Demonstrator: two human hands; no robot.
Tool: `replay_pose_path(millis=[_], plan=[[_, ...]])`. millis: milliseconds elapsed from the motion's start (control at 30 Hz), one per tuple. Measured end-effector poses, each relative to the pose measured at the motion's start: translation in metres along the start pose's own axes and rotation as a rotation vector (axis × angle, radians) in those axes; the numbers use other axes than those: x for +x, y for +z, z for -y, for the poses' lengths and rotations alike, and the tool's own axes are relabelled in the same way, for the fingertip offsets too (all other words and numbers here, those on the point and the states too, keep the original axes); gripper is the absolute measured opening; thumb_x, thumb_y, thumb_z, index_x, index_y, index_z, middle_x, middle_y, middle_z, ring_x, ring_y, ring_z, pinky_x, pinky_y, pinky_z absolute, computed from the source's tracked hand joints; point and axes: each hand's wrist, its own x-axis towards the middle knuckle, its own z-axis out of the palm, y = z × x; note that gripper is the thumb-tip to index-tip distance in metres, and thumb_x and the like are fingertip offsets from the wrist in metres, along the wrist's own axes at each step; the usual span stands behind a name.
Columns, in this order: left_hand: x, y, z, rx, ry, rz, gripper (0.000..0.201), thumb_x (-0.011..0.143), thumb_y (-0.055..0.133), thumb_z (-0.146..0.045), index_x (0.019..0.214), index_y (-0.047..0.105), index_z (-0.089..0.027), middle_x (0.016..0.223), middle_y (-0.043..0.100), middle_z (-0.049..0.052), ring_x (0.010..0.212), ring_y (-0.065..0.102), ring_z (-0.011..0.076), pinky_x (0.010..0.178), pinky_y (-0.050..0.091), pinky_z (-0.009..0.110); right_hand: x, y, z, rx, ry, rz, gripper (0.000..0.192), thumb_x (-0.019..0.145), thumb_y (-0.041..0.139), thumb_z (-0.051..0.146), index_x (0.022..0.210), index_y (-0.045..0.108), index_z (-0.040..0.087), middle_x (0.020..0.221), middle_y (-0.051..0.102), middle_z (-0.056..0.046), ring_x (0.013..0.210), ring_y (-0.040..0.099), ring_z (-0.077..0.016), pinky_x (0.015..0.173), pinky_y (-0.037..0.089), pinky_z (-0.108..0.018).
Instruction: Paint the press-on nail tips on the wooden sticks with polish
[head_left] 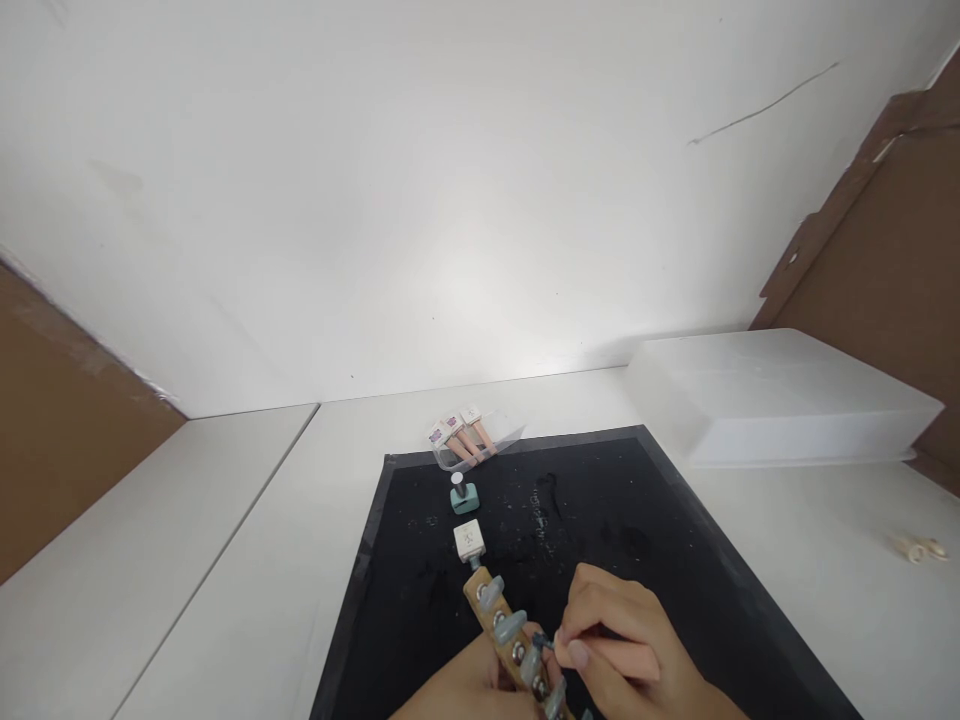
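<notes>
My left hand (480,680) is closed around a wooden bar (478,583) that runs down to the bottom edge of the view. Several grey nail tips (510,627) stand along the bar on round metal-looking mounts. In my right hand (630,630) is a nail polish brush with a thick pink handle (626,658). Its dark tip is at one of the grey nail tips; whether it touches, I cannot tell. Just beyond the bar's far end lies an open white square polish bottle (469,540) with a dark neck. Behind it is a small teal block (464,498) bearing a metal post.
A clear tray (510,440) with 3 white polish bottles with pink caps (465,440) is at the black mat's (600,520) far edge. To the right stand a translucent white box (780,390) and small cream pieces (916,547). Brown cardboard (885,230) borders the white wall.
</notes>
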Motion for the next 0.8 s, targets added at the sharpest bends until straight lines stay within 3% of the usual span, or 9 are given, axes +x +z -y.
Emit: replay_pose_path(millis=[600,800], plan=[[-0.0016,0.0024,-0.0022,0.028,0.017,0.029,0.024,0.063,0.074,-0.030,0.082,0.067,-0.017,0.072,0.049,-0.001,0.065,0.041,0.0105,0.061,0.033,0.022,0.0006,0.0005,-0.0031,-0.019,-0.022,-0.007,0.016,0.074,0.048,0.007,0.070,0.059,0.018,0.058,0.057,-0.002,0.049,0.054,-0.0133,0.046,0.040,-0.023],[-0.0017,0.0049,-0.0049,0.036,0.018,0.034,0.020,0.063,0.073,-0.029,0.077,0.066,-0.017,0.072,0.050,0.000,0.071,0.044,0.0133,0.063,0.035,0.023,0.0022,0.0011,-0.0008,-0.031,-0.018,-0.019,0.016,0.075,0.048,0.006,0.071,0.059,0.018,0.058,0.058,-0.002,0.050,0.054,-0.0131,0.046,0.041,-0.022]])
